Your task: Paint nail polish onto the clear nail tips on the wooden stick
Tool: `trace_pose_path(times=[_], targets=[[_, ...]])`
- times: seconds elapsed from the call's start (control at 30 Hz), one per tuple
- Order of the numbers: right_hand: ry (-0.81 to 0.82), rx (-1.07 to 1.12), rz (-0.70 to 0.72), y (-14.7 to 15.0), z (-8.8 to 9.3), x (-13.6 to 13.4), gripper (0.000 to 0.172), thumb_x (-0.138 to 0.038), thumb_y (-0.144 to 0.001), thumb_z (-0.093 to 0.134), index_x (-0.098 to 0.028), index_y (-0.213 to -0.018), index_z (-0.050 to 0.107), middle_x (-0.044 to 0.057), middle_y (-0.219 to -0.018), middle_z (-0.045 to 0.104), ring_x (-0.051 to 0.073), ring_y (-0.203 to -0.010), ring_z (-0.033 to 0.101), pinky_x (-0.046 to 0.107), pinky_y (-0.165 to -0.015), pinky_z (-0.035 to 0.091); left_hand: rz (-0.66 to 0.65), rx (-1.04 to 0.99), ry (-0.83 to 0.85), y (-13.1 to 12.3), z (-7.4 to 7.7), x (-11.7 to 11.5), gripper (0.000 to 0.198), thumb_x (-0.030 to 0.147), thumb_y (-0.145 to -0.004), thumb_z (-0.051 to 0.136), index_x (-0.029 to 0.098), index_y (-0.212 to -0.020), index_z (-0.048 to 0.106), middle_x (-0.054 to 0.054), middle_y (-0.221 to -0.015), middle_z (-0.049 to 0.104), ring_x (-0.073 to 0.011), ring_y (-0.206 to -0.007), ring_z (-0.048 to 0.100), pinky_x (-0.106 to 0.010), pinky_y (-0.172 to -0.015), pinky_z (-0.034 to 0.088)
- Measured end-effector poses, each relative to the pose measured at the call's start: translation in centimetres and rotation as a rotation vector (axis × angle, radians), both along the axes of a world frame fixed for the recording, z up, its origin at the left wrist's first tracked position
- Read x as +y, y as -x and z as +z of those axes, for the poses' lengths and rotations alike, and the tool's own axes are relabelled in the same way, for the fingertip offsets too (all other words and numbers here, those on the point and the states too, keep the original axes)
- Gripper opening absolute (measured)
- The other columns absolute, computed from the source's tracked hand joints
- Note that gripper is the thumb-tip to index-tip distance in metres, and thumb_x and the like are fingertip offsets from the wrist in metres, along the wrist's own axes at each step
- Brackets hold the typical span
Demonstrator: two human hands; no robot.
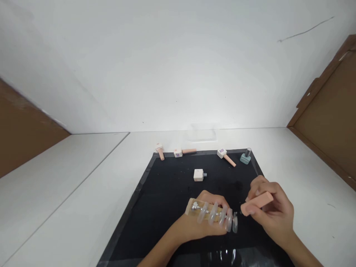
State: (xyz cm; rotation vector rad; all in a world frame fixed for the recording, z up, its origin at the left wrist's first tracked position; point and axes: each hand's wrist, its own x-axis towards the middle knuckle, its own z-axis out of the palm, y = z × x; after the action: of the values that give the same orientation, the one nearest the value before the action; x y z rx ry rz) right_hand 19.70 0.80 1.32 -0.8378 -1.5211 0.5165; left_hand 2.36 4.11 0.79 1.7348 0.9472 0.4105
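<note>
My left hand (194,227) is closed around a light wooden nail display stand (190,208). Clear false nail tips (213,213) stand along it in a row on small silver mounts. Close by on the right, my right hand (279,210) pinches a peach nail polish cap (258,203) between thumb and fingers. The cap's left end points toward the nail tips, apart from them; its brush is too faint to make out. Beyond my left hand, an uncapped white nail polish bottle (198,175) lies on its side, neck to the right.
On the black mat's (161,193) far edge lie white bottles with peach caps, one at left (160,152), one nearer the middle (178,152) and one at right (221,153). A green bottle (245,158) stands beside them. A clear plastic tray (203,133) sits by the wall.
</note>
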Motion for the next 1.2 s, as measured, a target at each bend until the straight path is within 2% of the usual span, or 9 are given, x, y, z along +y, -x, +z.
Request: trace_pose_path(times=[0.1, 0.17, 0.4, 0.53, 0.63, 0.77, 0.87, 1.0, 1.2], targets=[[0.026, -0.044, 0.127, -0.1, 0.5, 0.1, 0.022, -0.036, -0.081, 0.068, -0.023, -0.075, 0.051, -0.002, -0.059, 0.053, 0.014, -0.052, 0.048, 0.026, -0.045, 0.041, -0.001, 0.102, -0.003, -0.5, 0.7, 0.1, 0.012, 0.026, -0.061, 0.058, 0.014, -0.062, 0.062, -0.001, -0.058, 0.065, -0.0131, -0.054, 0.057, -0.021, -0.053, 0.043], [0.014, -0.117, 0.156, -0.1, 0.8, 0.2, 0.026, -0.040, -0.080, 0.067, -0.023, -0.072, 0.049, -0.002, -0.056, 0.053, 0.015, -0.052, 0.048, 0.025, -0.045, 0.041, -0.005, 0.200, -0.034, -0.8, 1.1, 0.2, 0.013, 0.027, -0.064, 0.057, 0.015, -0.061, 0.061, -0.001, -0.058, 0.064, -0.0135, -0.055, 0.057, -0.022, -0.055, 0.044], [-0.140, -0.280, 0.060, 0.1, 1.6, 0.5, 0.024, -0.038, -0.085, 0.062, -0.023, -0.073, 0.048, -0.001, -0.053, 0.055, 0.014, -0.048, 0.049, 0.025, -0.042, 0.042, 0.000, 0.217, -0.097, -1.0, 1.5, 0.3, 0.013, 0.028, -0.064, 0.059, 0.017, -0.057, 0.058, 0.003, -0.059, 0.063, -0.0111, -0.059, 0.057, -0.019, -0.059, 0.042], [-0.206, -0.288, 0.002, 0.2, 1.8, 0.6, 0.019, -0.034, -0.085, 0.063, -0.023, -0.078, 0.050, -0.002, -0.053, 0.055, 0.014, -0.044, 0.049, 0.026, -0.043, 0.043, 0.014, 0.160, -0.027, -0.7, 1.3, 0.2, 0.012, 0.028, -0.061, 0.060, 0.017, -0.058, 0.058, 0.003, -0.058, 0.061, -0.0096, -0.056, 0.053, -0.018, -0.054, 0.039], [-0.206, -0.270, -0.033, 0.1, 1.6, 0.6, 0.015, -0.029, -0.084, 0.064, -0.023, -0.080, 0.051, -0.002, -0.054, 0.054, 0.014, -0.046, 0.049, 0.027, -0.044, 0.044, 0.018, 0.118, -0.001, -0.5, 1.1, 0.0, 0.010, 0.027, -0.060, 0.059, 0.017, -0.059, 0.059, 0.003, -0.059, 0.061, -0.0100, -0.058, 0.053, -0.017, -0.054, 0.040], [-0.163, -0.188, -0.053, 0.0, 1.2, 0.4, 0.014, -0.032, -0.084, 0.064, -0.024, -0.083, 0.052, -0.001, -0.058, 0.054, 0.015, -0.051, 0.049, 0.027, -0.044, 0.044, 0.031, 0.221, -0.045, -0.5, 1.2, -0.2, 0.012, 0.028, -0.062, 0.057, 0.017, -0.058, 0.059, 0.002, -0.057, 0.059, -0.0113, -0.059, 0.053, -0.018, -0.055, 0.040], [-0.091, -0.120, 0.032, -0.1, 1.2, 0.4, 0.020, -0.039, -0.083, 0.064, -0.023, -0.078, 0.052, -0.001, -0.058, 0.054, 0.015, -0.051, 0.049, 0.026, -0.043, 0.043, 0.022, 0.238, -0.033, -0.7, 1.7, 0.0, 0.013, 0.029, -0.063, 0.058, 0.017, -0.061, 0.060, 0.002, -0.060, 0.061, -0.0118, -0.062, 0.055, -0.017, -0.056, 0.041], [-0.046, -0.185, 0.130, -0.1, 1.5, 0.4, 0.026, -0.041, -0.082, 0.065, -0.022, -0.071, 0.051, -0.001, -0.054, 0.054, 0.015, -0.049, 0.048, 0.026, -0.042, 0.042, 0.028, 0.276, -0.028, -0.9, 2.2, 0.2, 0.015, 0.031, -0.064, 0.059, 0.018, -0.057, 0.058, 0.004, -0.056, 0.059, -0.0116, -0.061, 0.055, -0.018, -0.058, 0.042], [-0.098, -0.219, 0.019, 0.0, 1.4, 0.4, 0.019, -0.031, -0.081, 0.068, -0.024, -0.076, 0.051, -0.002, -0.056, 0.053, 0.015, -0.050, 0.049, 0.027, -0.043, 0.044, 0.020, 0.139, -0.009, -0.7, 1.4, 0.1, 0.012, 0.028, -0.060, 0.060, 0.017, -0.055, 0.056, 0.004, -0.055, 0.058, -0.0103, -0.056, 0.052, -0.018, -0.055, 0.040]])
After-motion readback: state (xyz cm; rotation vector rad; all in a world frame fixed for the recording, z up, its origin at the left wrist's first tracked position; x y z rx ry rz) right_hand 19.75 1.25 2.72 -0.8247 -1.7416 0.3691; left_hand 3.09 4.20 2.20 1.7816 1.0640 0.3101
